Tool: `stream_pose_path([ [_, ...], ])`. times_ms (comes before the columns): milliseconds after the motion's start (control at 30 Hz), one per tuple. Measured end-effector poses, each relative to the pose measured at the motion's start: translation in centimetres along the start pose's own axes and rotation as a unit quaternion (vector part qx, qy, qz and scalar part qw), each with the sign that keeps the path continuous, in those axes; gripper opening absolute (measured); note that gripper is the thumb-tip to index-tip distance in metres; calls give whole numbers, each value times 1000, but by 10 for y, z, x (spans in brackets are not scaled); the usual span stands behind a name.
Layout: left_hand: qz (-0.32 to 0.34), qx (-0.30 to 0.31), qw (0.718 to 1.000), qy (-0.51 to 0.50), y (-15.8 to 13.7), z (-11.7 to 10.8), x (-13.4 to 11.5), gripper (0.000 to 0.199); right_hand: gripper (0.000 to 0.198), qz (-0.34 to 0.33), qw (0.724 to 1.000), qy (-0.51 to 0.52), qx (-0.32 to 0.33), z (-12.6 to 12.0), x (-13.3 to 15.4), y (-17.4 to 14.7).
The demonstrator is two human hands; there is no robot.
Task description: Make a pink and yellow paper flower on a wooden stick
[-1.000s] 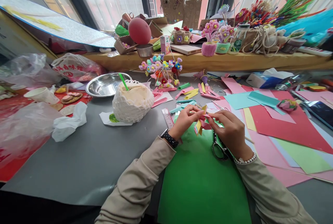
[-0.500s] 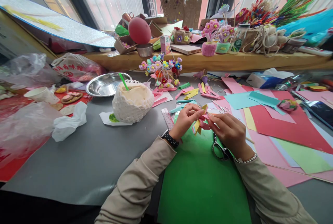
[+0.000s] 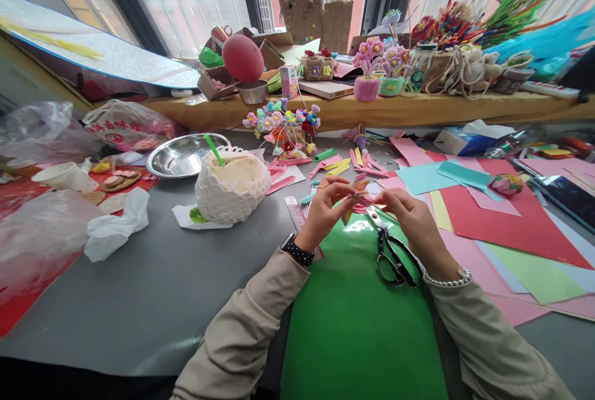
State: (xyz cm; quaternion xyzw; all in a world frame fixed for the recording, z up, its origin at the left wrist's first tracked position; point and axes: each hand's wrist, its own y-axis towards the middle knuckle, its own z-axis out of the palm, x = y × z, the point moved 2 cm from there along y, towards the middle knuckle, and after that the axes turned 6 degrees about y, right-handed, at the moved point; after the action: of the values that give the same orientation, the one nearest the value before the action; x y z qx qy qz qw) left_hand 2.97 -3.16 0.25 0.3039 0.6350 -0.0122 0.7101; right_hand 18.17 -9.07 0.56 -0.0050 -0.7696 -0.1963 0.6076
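Observation:
A small pink and yellow folded paper piece [image 3: 361, 184] is held up over the green mat [image 3: 362, 325]. My left hand [image 3: 329, 206] pinches it from the left between thumb and fingers. My right hand [image 3: 413, 217] is closed at its right edge, thumb and fingertips pressed together on the pink part. Part of the paper hides behind the left fingers. Black-handled scissors [image 3: 393, 257] lie on the mat just below the hands, blades pointing away. A pink ruler [image 3: 295, 213] lies beside my left hand, partly covered by the wrist.
Paper strips [image 3: 337, 166] lie beyond the hands. Coloured sheets [image 3: 511, 220] spread on the right, with a folded paper ball [image 3: 506, 184] and phone [image 3: 564, 198]. A coconut in white netting [image 3: 232, 192], steel plate [image 3: 162, 167] and crumpled tissue [image 3: 118, 223] stand left. Crafts line the wooden ledge [image 3: 186, 111].
Both hands have shifted slightly; the right has moved right and its fingers have drawn back to the paper's edge. The paper has turned, and more of the scissors shows.

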Motion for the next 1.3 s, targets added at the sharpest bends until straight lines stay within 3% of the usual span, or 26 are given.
stream_pose_path([
  [167,12,31,999,10,-2,2,6,11,23,112,979,161,55,4,-8,0],
  [300,8,49,999,9,-3,3,8,12,23,157,965,197,71,7,-9,-1],
  [467,1,50,999,0,-4,5,5,11,22,126,979,155,43,6,-9,-1],
  [900,-47,37,993,-97,-2,6,2,16,19,82,987,119,78,7,-6,-1],
  [1133,-35,29,997,-55,-3,7,4,18,24,63,997,33,43,8,-5,-2],
  [1300,-47,45,995,-73,-4,10,6,16,27,80,994,60,45,13,-6,-3],
])
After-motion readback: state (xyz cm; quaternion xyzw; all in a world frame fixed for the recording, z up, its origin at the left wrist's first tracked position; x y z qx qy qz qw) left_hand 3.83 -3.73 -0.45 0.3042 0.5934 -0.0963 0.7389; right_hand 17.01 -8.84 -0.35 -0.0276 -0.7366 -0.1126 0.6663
